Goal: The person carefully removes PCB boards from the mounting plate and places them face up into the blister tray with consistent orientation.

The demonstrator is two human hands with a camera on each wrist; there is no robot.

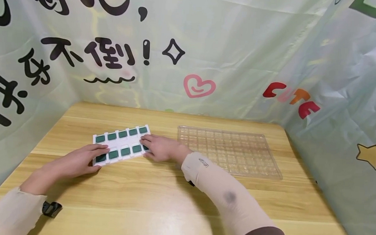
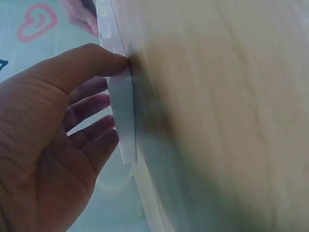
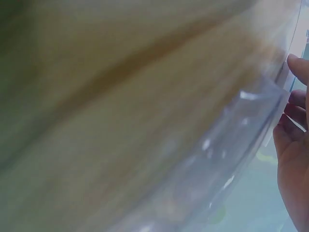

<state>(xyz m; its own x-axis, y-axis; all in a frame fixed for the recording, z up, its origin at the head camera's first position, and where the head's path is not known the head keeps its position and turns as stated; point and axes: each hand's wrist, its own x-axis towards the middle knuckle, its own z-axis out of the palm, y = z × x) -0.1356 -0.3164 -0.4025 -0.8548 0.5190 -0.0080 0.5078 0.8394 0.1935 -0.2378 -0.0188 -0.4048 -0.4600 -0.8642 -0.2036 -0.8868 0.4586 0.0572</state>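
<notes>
A white tray (image 1: 122, 141) with two rows of dark green rectangular pieces (image 1: 125, 152) lies slightly slanted on the left part of the table. My left hand (image 1: 76, 160) grips its left end. In the left wrist view the thumb is at the near edge of the white tray (image 2: 124, 113) and the fingers lie across from it. At the right end, my right hand (image 1: 162, 148) holds the tray, its fingertips covering part of a green piece. Only part of that hand (image 3: 295, 145) shows at the edge of the right wrist view.
A clear plastic tray (image 1: 230, 150) with a grid of small compartments lies to the right, partly behind my right wrist. The wooden table (image 1: 135, 202) is enclosed by a printed fabric backdrop (image 1: 240, 57) at the back and sides.
</notes>
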